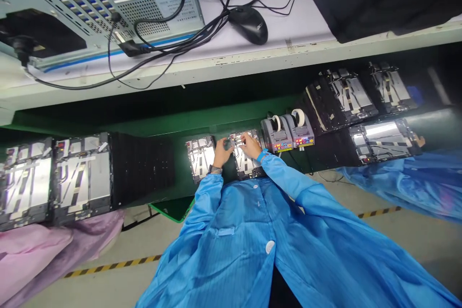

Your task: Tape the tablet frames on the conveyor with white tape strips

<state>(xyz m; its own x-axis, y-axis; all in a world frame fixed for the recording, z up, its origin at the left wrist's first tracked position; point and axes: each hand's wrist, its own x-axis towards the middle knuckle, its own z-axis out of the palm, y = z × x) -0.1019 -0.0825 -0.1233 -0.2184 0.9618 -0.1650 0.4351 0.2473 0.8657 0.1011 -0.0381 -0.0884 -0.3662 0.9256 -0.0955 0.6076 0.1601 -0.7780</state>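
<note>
Right hand [250, 144] pinches at a metal panel [248, 167], left hand [222, 152] curled beside it, grip unclear; neighbouring panels [200, 156] already carry tape strips [77, 180].

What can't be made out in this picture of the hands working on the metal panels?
Head view:
Whatever the left hand and right hand are holding: the hands themselves hide it.
The metal panel beneath them: the hands and sleeves cover much of it.
The tape dispenser's labels: too small to read.
The computer case: cut off by the top edge.
</note>
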